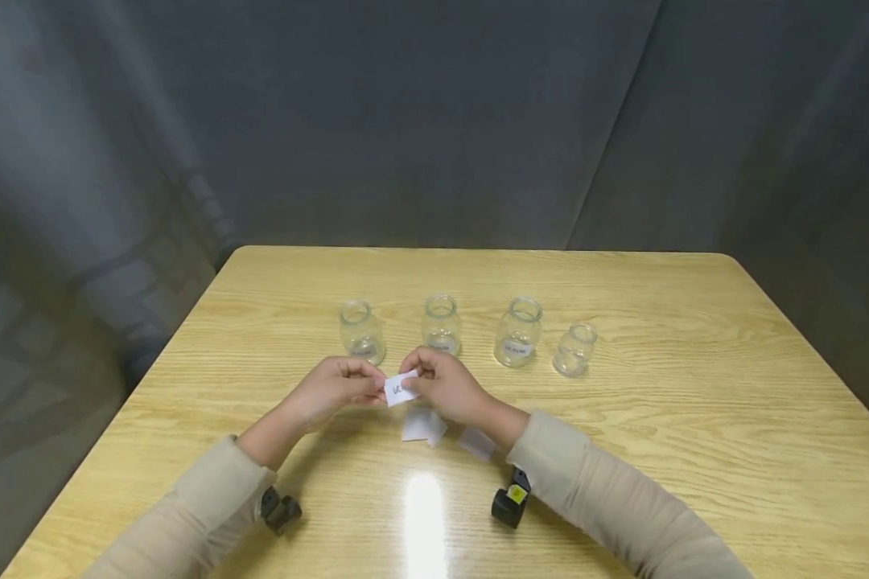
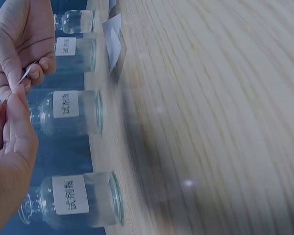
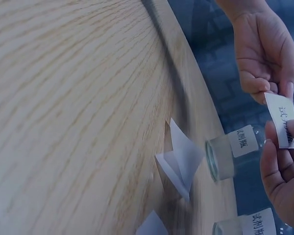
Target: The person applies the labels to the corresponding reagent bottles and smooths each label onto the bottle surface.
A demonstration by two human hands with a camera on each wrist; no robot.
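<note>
A small white label (image 1: 395, 391) with dark handwritten characters is held up between my two hands. My left hand (image 1: 331, 392) pinches its left edge between thumb and fingertips. At the other end, my right hand (image 1: 450, 388) grips it, the thumb lying across part of the writing. The right wrist view shows the label (image 3: 279, 113) face on; in the left wrist view only its thin edge (image 2: 24, 74) shows. Just beyond the hands stand three glass jars with white labels: a left one (image 1: 360, 330), a middle one (image 1: 440, 322) and a right one (image 1: 519, 328).
A smaller glass jar (image 1: 575, 351), with no label in sight, stands at the right end of the row. Folded white paper pieces (image 1: 422, 425) lie on the wooden table (image 1: 695, 418) below the hands. Another paper piece (image 1: 478, 443) lies beside the right wrist. Grey curtains hang behind.
</note>
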